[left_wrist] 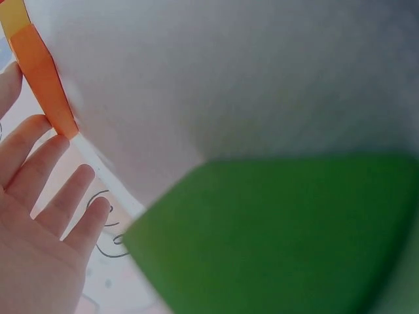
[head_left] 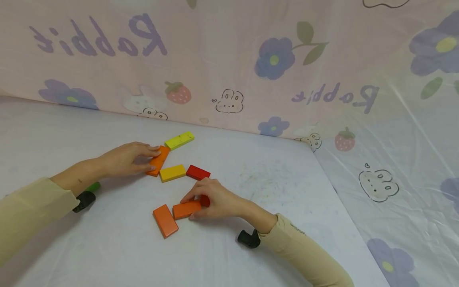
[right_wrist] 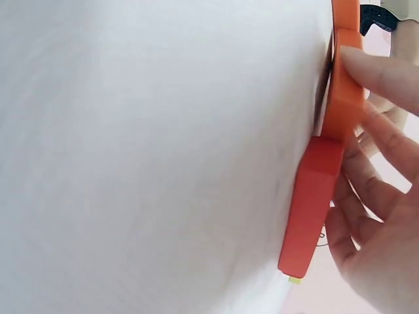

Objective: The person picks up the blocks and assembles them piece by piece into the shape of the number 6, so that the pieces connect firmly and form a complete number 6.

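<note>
At the left, my left hand [head_left: 123,159] holds an orange block [head_left: 159,160] between thumb and fingertips, its other fingers spread in the left wrist view. A yellow block [head_left: 173,173] lies close by the orange block's near end, and a lime-yellow block [head_left: 179,140] by its far end. My right hand [head_left: 218,198] pinches a second orange block [head_left: 187,209] between thumb and fingers. Beneath that palm a red block [right_wrist: 312,206] meets the block's end, mostly hidden in the head view. Another orange block [head_left: 165,221] lies at the pinched block's left end.
Beyond the right hand lies another red block [head_left: 198,172], beside the yellow one. The white tabletop [head_left: 287,191] meets a patterned curtain [head_left: 215,48] at the back and right. Dark wrist-worn devices show below the left sleeve [head_left: 85,201] and right sleeve [head_left: 249,239].
</note>
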`<state>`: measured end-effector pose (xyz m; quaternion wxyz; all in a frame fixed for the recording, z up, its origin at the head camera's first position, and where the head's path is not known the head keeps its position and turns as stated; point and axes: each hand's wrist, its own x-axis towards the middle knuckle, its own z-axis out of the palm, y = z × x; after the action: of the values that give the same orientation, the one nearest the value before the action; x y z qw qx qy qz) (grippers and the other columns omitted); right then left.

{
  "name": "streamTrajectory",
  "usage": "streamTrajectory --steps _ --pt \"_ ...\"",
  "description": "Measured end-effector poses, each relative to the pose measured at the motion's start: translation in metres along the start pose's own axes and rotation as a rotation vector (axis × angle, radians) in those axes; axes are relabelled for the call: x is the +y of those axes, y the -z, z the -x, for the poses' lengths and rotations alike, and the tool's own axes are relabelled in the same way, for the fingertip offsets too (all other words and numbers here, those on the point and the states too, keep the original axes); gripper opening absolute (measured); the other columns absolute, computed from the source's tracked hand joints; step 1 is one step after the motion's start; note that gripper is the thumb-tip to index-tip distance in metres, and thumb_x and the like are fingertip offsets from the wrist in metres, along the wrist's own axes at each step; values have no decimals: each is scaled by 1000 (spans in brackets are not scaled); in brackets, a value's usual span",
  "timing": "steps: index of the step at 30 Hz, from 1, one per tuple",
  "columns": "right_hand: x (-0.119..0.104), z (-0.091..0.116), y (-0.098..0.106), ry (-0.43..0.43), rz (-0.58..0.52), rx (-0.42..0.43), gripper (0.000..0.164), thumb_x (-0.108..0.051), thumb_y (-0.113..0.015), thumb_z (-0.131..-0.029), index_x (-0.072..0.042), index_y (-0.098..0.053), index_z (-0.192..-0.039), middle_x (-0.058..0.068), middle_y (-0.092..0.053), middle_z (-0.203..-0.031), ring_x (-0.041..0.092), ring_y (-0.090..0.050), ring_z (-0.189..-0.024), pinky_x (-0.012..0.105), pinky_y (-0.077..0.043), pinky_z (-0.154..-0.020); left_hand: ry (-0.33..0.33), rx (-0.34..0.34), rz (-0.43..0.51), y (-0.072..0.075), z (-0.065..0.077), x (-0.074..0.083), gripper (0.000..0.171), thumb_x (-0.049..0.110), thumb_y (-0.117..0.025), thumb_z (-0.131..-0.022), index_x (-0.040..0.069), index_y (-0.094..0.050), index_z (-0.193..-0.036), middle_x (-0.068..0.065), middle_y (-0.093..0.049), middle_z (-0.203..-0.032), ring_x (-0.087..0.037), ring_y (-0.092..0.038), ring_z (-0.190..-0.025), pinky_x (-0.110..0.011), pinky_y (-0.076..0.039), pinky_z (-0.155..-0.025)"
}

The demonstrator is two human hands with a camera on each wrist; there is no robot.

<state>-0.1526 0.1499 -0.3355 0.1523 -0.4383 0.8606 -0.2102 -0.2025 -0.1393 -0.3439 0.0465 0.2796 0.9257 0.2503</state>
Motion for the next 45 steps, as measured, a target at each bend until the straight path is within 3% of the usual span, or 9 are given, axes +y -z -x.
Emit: streamTrajectory --steps 7,15,22,31,45 --pt "4 3 -1 1 -44 44 35 -23 -78 -80 -17 -70 -113 -6 -66 -105 10 -54 -99 23 -40 -91 -6 -1 -3 -1 2 -2 46 20 -68 -88 1 -59 -129 -17 -49 -142 -44 -40 -131 -62 -31 -107" --pt "12 17 2 -170 -147 167 36 -20 -78 -80 -17 -69 -114 -3 -59 -120 12 -48 -117 38 -43 -101 2 -5 -19 -1 5 -4 46 21 -68 -88 2 -59 -129 -18 -51 -140 -44 -41 -131 -63 -33 -106" --pt "23 22 1 -171 -168 239 39 -18 -77 -80 -12 -67 -118 4 -56 -125 18 -52 -114 38 -49 -96 2 -20 -45 -1 5 -5 46 22 -68 -88 1 -60 -128 -19 -53 -139 -43 -41 -131 -63 -32 -106" --pt "29 24 8 -204 -161 191 51 -15 -71 -86 -11 -56 -135 13 -47 -143 28 -56 -117 40 -49 -99 24 -24 -99 1 0 4 45 20 -70 -86 -1 -61 -125 -22 -56 -134 -44 -42 -129 -62 -33 -106" --pt "36 24 18 -259 -142 155 52 -19 -69 -88 -9 -54 -137 10 -53 -141 28 -55 -121 39 -47 -102 -18 -5 -89 6 -1 20 40 17 -69 -87 0 -63 -122 -21 -57 -132 -42 -43 -129 -59 -35 -107"
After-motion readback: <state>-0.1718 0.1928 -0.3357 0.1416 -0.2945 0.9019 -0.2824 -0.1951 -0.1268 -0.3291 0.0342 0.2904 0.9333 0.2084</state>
